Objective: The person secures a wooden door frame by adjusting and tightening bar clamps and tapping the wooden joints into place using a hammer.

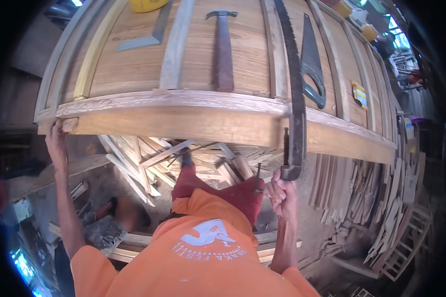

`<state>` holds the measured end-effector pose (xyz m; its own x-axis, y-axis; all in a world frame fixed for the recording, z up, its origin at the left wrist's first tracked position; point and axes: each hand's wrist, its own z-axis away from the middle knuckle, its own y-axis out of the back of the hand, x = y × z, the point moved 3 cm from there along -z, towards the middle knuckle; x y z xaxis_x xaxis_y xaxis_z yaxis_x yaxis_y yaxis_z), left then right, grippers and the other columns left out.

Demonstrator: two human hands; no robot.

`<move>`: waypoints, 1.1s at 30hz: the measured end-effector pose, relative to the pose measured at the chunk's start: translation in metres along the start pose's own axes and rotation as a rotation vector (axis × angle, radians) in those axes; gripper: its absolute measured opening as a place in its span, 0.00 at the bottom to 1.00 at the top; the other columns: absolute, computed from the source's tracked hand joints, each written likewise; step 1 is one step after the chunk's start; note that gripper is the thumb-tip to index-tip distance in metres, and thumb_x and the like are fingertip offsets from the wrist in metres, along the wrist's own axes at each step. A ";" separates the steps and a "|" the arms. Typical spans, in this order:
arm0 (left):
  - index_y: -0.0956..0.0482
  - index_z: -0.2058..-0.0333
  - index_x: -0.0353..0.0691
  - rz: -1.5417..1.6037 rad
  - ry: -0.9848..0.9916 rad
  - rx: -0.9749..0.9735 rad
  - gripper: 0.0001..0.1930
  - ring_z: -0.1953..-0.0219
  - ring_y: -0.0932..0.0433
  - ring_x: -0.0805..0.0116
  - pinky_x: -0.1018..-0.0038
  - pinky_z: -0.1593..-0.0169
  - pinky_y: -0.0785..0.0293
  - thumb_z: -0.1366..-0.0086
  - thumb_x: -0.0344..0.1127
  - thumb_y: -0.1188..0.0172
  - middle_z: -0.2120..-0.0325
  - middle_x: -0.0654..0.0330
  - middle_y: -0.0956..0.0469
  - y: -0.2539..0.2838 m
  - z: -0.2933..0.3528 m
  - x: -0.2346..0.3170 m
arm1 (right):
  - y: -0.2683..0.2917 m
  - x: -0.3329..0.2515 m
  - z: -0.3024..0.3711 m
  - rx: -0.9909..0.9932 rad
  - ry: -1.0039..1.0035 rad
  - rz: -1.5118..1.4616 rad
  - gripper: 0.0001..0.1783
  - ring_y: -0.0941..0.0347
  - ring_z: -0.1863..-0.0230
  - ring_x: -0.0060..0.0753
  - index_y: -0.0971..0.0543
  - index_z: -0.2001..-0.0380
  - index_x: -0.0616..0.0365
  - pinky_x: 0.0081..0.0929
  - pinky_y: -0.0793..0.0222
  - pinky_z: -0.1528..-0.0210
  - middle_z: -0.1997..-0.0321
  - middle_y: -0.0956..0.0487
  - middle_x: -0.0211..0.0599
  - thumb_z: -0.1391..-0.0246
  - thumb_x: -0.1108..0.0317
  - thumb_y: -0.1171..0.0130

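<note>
My right hand point(281, 195) is closed around the near end of a long dark metal bar clamp point(296, 111). The clamp's notched bar lies across the framed wooden panel point(248, 49) and runs away from me, overhanging its near edge. Beside my fingers a threaded metal spindle point(258, 179) sticks up. My left hand point(57, 143) grips the left end of a long wooden board point(193, 121) set along the panel's near edge. A small wood block point(70, 124) sits next to my left fingertips. What lies under those fingers is hidden.
On the panel lie a claw hammer point(223, 54), a handsaw point(312, 64), a try square point(146, 39), a yellow container point(147, 4) and a yellow packet point(360, 95). Wood offcuts point(143, 166) cover the floor by my feet. Stacked slats point(332, 183) stand at right.
</note>
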<state>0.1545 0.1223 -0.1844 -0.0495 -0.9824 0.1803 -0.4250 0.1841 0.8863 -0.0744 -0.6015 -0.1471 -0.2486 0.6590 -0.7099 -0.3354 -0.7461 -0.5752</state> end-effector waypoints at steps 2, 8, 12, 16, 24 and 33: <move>0.21 0.46 0.41 0.024 -0.060 -0.007 0.18 0.43 0.22 0.50 0.62 0.42 0.24 0.33 0.20 0.38 0.40 0.52 0.23 0.020 0.003 0.019 | -0.006 -0.001 -0.001 -0.013 -0.010 -0.012 0.04 0.48 0.87 0.13 0.26 0.60 0.58 0.23 0.42 0.73 0.87 0.41 0.15 0.35 0.70 0.45; 0.18 0.50 0.32 0.517 -0.152 -0.225 0.17 0.46 0.21 0.59 0.66 0.43 0.23 0.35 0.16 0.45 0.51 0.52 0.20 0.049 0.029 0.251 | -0.012 -0.005 -0.005 -0.006 0.004 0.031 0.05 0.48 0.87 0.14 0.25 0.59 0.59 0.23 0.39 0.72 0.86 0.41 0.15 0.35 0.71 0.47; 0.17 0.49 0.41 0.769 -0.424 -0.241 0.17 0.53 0.20 0.53 0.62 0.51 0.21 0.38 0.24 0.37 0.60 0.51 0.23 -0.006 0.046 0.458 | -0.007 -0.002 -0.003 -0.002 0.011 0.018 0.05 0.46 0.86 0.15 0.25 0.59 0.59 0.25 0.37 0.70 0.86 0.40 0.16 0.35 0.71 0.47; 0.17 0.51 0.37 0.965 -0.386 -0.260 0.15 0.61 0.18 0.51 0.60 0.60 0.23 0.37 0.23 0.32 0.61 0.50 0.21 -0.031 0.052 0.558 | 0.002 0.001 -0.004 0.012 -0.015 0.048 0.05 0.46 0.85 0.16 0.25 0.59 0.59 0.25 0.37 0.69 0.85 0.39 0.18 0.35 0.70 0.46; 0.18 0.57 0.36 0.936 -0.369 -0.026 0.13 0.63 0.20 0.49 0.58 0.60 0.24 0.41 0.26 0.28 0.65 0.52 0.21 -0.052 0.045 0.588 | 0.010 -0.015 -0.003 0.053 0.007 0.119 0.05 0.46 0.87 0.15 0.26 0.59 0.59 0.26 0.29 0.66 0.86 0.41 0.15 0.36 0.71 0.46; 0.16 0.59 0.38 0.858 -0.431 0.065 0.12 0.59 0.26 0.57 0.61 0.55 0.30 0.42 0.29 0.26 0.63 0.60 0.24 -0.055 0.049 0.602 | 0.010 -0.005 -0.005 0.060 -0.028 0.155 0.06 0.46 0.85 0.17 0.25 0.59 0.60 0.27 0.38 0.69 0.85 0.39 0.20 0.36 0.74 0.49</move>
<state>0.1039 -0.4804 -0.1453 -0.6890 -0.4441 0.5728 -0.1380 0.8562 0.4979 -0.0721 -0.6128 -0.1517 -0.3260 0.5398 -0.7761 -0.3449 -0.8323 -0.4340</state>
